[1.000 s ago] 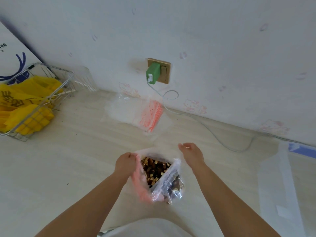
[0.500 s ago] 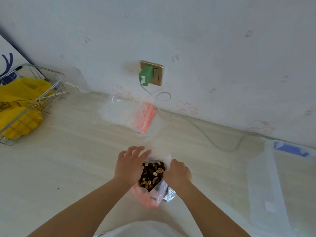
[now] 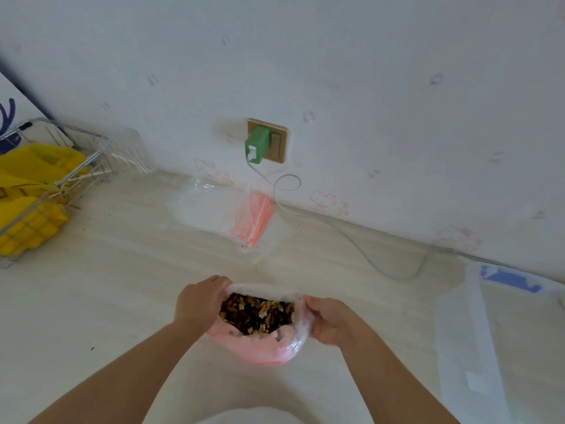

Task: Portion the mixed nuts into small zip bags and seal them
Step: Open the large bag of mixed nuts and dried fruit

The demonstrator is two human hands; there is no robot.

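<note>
A clear plastic bag with a pink rim [image 3: 266, 351] stands on the pale wooden surface near me, its mouth pulled wide. Brown mixed nuts [image 3: 256, 312] fill it and show through the opening. My left hand [image 3: 198, 301] grips the left side of the rim, and my right hand [image 3: 328, 319] grips the right side. Farther back lies a flat stack of small clear zip bags with red strips [image 3: 244, 214], inside a clear wrapper.
A wire basket [image 3: 76, 166] holding yellow bags stands at the far left. A green charger [image 3: 256, 145] sits in a wall socket, its white cable [image 3: 351, 240] trailing right along the wall. A clear plastic sheet [image 3: 477, 332] lies at the right.
Both hands have shifted onto the bag's rim and spread its mouth wide. Earlier the bag was narrow and slumped, and my right hand was off it.
</note>
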